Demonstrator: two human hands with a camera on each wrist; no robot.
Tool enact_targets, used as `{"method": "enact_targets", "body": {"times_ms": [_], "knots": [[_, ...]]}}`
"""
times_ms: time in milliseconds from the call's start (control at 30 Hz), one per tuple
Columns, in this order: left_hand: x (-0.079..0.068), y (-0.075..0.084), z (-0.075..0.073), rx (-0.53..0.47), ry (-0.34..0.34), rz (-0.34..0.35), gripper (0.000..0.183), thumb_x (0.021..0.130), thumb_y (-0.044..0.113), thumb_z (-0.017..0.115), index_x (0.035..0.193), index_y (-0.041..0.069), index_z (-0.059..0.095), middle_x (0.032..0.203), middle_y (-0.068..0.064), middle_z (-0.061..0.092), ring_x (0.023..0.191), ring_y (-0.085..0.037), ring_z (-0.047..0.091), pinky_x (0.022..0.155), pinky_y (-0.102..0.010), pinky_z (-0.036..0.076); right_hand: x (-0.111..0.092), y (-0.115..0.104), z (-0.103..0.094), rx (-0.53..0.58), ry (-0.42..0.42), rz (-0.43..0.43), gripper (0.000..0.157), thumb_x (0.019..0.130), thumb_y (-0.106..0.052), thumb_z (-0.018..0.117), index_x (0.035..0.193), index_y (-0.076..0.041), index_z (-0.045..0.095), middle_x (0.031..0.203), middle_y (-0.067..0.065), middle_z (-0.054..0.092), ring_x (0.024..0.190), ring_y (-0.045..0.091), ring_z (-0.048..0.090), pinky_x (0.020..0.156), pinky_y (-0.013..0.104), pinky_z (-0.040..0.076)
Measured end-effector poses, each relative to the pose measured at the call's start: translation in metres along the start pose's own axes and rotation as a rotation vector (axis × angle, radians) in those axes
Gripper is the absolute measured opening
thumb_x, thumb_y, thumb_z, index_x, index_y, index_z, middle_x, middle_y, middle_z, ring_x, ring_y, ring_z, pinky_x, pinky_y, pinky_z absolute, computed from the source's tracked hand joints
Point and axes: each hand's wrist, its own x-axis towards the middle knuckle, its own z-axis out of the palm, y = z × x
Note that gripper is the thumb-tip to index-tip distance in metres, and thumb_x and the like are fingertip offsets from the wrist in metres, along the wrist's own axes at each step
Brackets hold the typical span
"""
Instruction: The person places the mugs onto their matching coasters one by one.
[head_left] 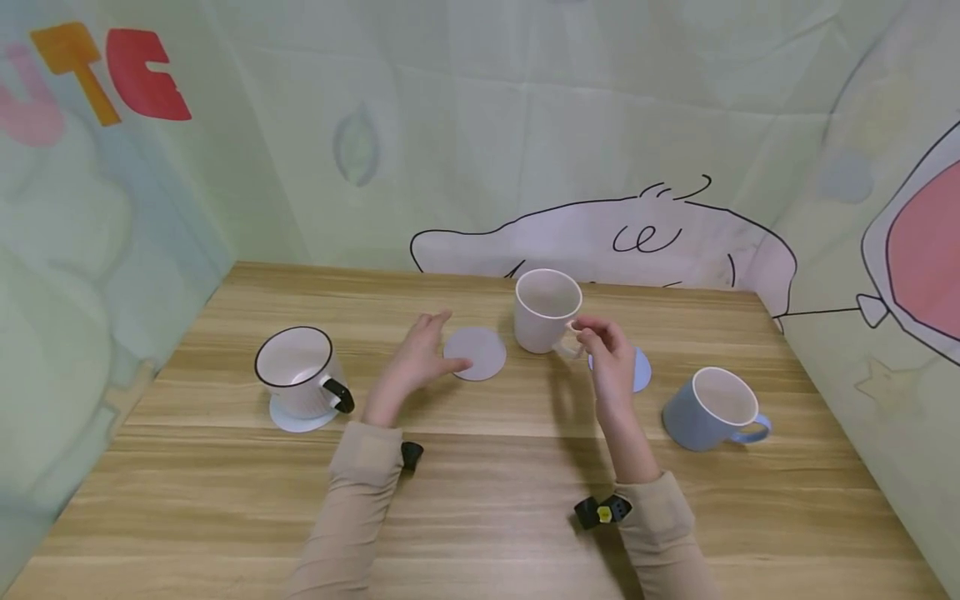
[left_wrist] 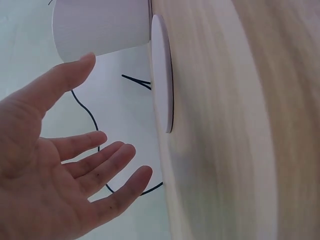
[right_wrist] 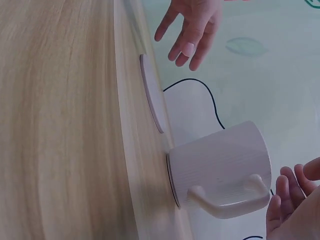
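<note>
Wooden table [head_left: 480, 500], cartoon cloth behind. Our left hand [head_left: 417, 360] hovers open by the pale coaster [head_left: 476, 353]; right hand [head_left: 609, 360], loosely curled and empty, nears the white mug [head_left: 546, 311]'s handle. It's probably rigid, breakable ceramic, so that's where we'd grab.

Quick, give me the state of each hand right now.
Left hand: open, fingers spread, holding nothing, hovering beside the white coaster.
Right hand: fingers loosely curled, holding nothing, just off the pink mug handle.

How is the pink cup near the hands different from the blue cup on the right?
The pink cup is pale pink and sits farther back, between two coasters; the blue cup is grey-blue and nearer the table's right edge. The right hand is at the pink cup's handle; nothing touches the blue cup. Both stand upright, off any coaster.
</note>
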Motion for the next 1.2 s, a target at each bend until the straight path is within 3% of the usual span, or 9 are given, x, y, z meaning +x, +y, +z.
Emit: {"method": "enact_targets", "body": {"times_ms": [200,467,767,1200], "knots": [[0.003,-0.002,0.004,-0.019,-0.004,0.008,0.090,0.079,0.029,0.078,0.147,-0.005,0.030,0.147,-0.026,0.035,0.138,-0.040,0.034,0.115,-0.050,0.030,0.002,0.000,-0.003,0.021,0.029,-0.002,0.018,0.095,-0.003,0.049,0.108,0.004,0.059,0.093,-0.009,0.065,0.096,0.009,0.056,0.087,0.019,0.043],[0.008,-0.002,0.009,-0.061,-0.029,-0.015,0.088,0.080,0.029,0.077,0.147,-0.001,0.031,0.148,-0.025,0.034,0.136,-0.039,0.037,0.113,-0.051,0.032,0.005,0.003,-0.004,0.025,0.045,0.006,0.017,0.093,-0.001,0.051,0.107,0.003,0.060,0.091,-0.009,0.064,0.094,0.008,0.057,0.086,0.018,0.044],[0.012,-0.004,0.013,-0.036,-0.032,-0.011,0.087,0.078,0.028,0.078,0.147,-0.001,0.033,0.144,-0.025,0.039,0.134,-0.039,0.039,0.112,-0.050,0.034,0.008,0.004,-0.006,-0.008,0.048,0.013,0.021,0.093,-0.003,0.051,0.111,0.004,0.058,0.091,-0.014,0.061,0.096,0.007,0.053,0.088,0.019,0.040],[0.021,-0.002,0.019,0.005,-0.077,-0.040,0.087,0.075,0.027,0.081,0.144,-0.004,0.037,0.146,-0.025,0.039,0.136,-0.039,0.035,0.112,-0.051,0.034,0.016,0.007,-0.008,-0.027,0.035,0.064,0.023,0.093,-0.001,0.051,0.115,0.004,0.056,0.095,-0.008,0.060,0.096,0.007,0.054,0.091,0.020,0.040]]}}
